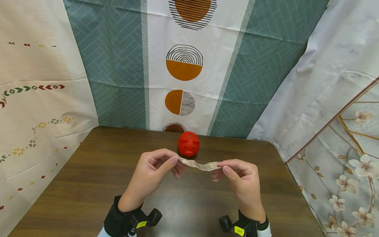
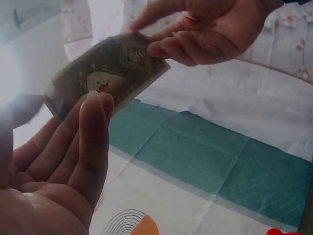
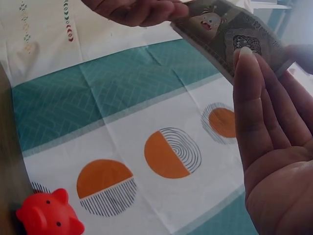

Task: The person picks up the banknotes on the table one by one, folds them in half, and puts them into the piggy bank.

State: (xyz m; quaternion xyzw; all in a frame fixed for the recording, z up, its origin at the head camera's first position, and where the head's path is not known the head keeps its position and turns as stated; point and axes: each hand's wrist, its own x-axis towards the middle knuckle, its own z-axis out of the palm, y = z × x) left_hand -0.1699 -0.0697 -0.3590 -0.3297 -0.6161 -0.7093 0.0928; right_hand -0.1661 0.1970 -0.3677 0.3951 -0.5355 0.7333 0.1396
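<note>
Greyish-brown rectangular paper note (image 1: 204, 167) stretched between your left hand (image 1: 152, 174) and right hand (image 1: 244, 174)

Your fingers and thumbs pinch its opposite ends, probably to spread the limp, slightly sagging paper. It's above the brown wood-grain table (image 1: 74, 171), in front of the red, rounded pig-shaped figure (image 1: 188, 144). The head view gives you the note nearly edge-on; both wrist views reveal its printed cartoon face (image 3: 208, 23). Your left wrist view catches only a red sliver of the pig.

The banknote (image 1: 204, 165) looks papery, the piggy bank (image 1: 188, 144) smooth plastic, the table (image 1: 88, 177) glossy wood.
</note>
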